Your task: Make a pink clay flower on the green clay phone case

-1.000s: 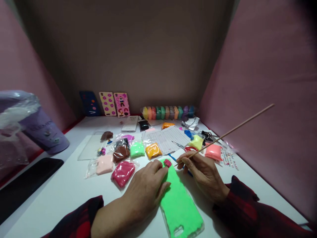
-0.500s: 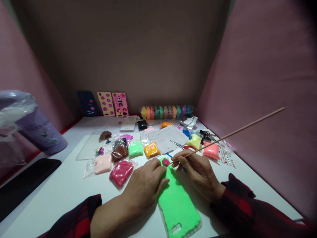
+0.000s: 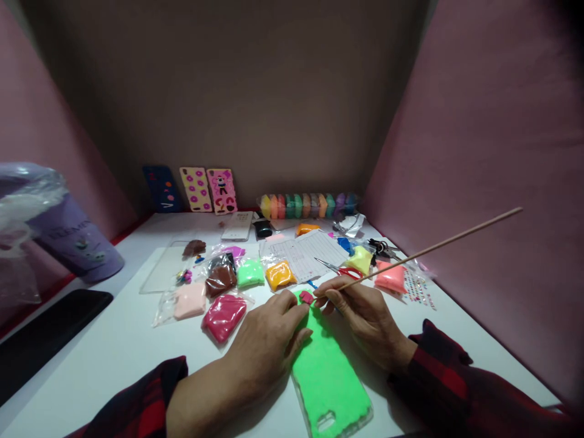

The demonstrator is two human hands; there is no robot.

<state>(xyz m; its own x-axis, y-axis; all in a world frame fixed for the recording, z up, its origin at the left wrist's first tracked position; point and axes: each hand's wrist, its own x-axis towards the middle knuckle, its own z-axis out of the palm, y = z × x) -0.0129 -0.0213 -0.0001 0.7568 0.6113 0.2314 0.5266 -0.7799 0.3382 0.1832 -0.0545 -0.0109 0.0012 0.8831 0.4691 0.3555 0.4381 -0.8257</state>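
Note:
A phone case [image 3: 331, 377] covered in bright green clay lies flat on the white table, its camera cutout toward me. Near its far end sits a small dark-pink clay piece [image 3: 306, 297]. My left hand [image 3: 269, 331] grips the case's left side, thumb on the green surface, fingers curled by the pink piece. Between the thumb and fingers of my right hand [image 3: 362, 310] is a thin wooden stick [image 3: 438, 246]. The stick's lower tip meets the right edge of the pink piece; its long end slants up to the right. My left fingertips are partly hidden.
Bagged clay surrounds the case: dark pink [image 3: 223, 319], brown [image 3: 221, 280], orange [image 3: 280, 275], and coral [image 3: 391, 277]. Red-handled scissors [image 3: 349, 272] lie beyond my right hand. A black phone [image 3: 50, 334] and purple cup [image 3: 79, 243] stand left. Decorated cases [image 3: 195, 190] lean on the back wall.
The stick's far end has dipped slightly, with its tip still at the pink piece. Both hands stay in nearly the same place.

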